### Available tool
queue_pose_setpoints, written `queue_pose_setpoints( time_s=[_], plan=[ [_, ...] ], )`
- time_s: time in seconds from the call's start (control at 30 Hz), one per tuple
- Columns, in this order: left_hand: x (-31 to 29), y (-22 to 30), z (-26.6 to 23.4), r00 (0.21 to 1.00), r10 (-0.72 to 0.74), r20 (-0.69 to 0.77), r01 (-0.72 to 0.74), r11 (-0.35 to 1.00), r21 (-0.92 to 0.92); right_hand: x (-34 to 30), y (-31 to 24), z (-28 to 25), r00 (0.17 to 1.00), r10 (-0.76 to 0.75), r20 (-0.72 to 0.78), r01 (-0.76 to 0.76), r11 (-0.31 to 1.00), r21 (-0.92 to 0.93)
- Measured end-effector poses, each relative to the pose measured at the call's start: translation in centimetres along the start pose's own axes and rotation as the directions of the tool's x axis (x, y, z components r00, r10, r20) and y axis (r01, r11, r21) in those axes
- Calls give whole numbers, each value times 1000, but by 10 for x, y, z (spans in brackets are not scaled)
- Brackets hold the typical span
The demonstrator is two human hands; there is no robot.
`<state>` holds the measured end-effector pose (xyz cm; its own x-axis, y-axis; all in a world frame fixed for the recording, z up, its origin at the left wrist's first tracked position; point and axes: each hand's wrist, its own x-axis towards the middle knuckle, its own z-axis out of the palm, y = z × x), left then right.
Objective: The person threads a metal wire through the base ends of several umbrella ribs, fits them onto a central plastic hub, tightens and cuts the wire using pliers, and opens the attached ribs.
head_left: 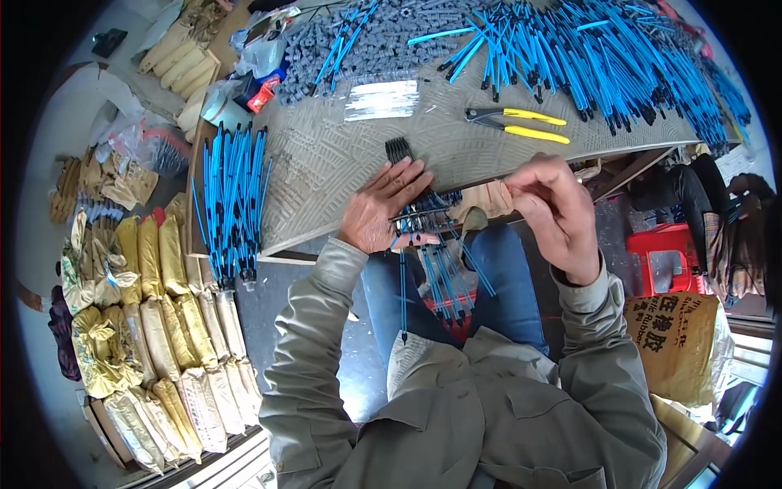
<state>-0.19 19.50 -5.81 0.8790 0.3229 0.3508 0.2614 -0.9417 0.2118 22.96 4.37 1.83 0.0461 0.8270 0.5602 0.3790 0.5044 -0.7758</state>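
At the table's front edge, a bundle of thin blue rods with black ends (397, 149) lies partly on the tabletop, its other ends hanging over my lap. My left hand (381, 205) lies across this bundle, fingers stretched over it and thumb along its near side, holding it down. Right of it, my right hand (558, 213) is raised over the edge, thumb and forefinger pinched together. Whatever is between those fingertips is too thin to make out. Pliers with yellow handles (533, 125) lie beyond my right hand, jaws pointing left.
A big pile of blue rods (578, 61) covers the table's far right. Grey parts (383, 37) are heaped at the back, behind a clear packet (381, 100). Another rod bundle (234, 196) hangs off the left edge. Packed bags (155, 326) stack at left; a red stool (664, 248) stands right.
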Motion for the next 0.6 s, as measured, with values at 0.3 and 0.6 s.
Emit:
queue_pose_setpoints(
  time_s=[0.3, 0.6],
  plan=[
    [-5, -2, 0, 998, 16, -62, -17, 1000, -16, 8, -18, 3, 1000, 3, -7, -4, 989, -150],
    [-2, 5, -3, 997, 54, -61, -56, 998, -26, -24, 5, 21, 988, -144, 46, 150, 901, -406]
  ],
)
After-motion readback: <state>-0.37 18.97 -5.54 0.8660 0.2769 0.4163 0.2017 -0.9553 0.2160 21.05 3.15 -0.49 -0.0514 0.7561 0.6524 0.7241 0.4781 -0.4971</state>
